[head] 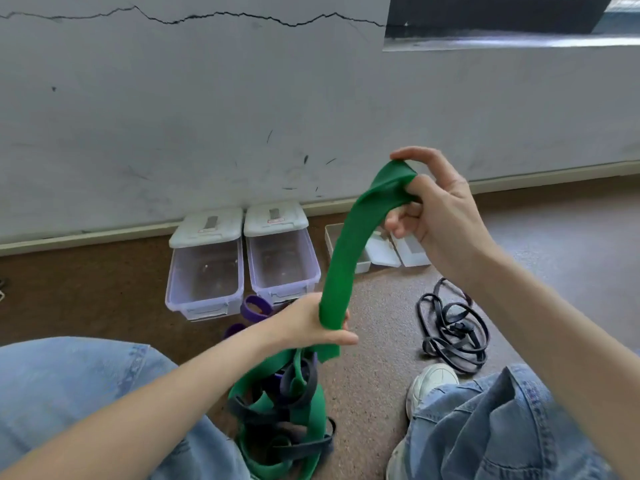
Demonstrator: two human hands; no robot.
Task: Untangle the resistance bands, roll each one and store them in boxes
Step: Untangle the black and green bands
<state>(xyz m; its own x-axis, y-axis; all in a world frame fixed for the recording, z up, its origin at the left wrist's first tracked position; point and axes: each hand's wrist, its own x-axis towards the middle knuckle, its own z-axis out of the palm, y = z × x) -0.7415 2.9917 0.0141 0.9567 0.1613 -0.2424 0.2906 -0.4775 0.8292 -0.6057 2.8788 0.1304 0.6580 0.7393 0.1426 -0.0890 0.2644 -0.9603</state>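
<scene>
A wide green resistance band (pixel 349 244) stretches in an arc between my hands. My right hand (pixel 436 209) pinches its upper end in front of the wall. Lower down, my left hand (pixel 308 323) grips the band where it bunches. Below that hand the green band runs into a tangle (pixel 287 420) of green, black and purple bands on the floor between my knees. A purple band (pixel 254 308) lies behind my left hand. A separate black band (pixel 452 330) lies coiled on the floor to the right.
Two clear plastic boxes (pixel 204 275) (pixel 282 261) stand against the wall with white lids tilted up. A smaller open box (pixel 332 237) and loose lids (pixel 398 251) lie to their right. My jeans-clad knees and a white shoe (pixel 433 379) frame the floor.
</scene>
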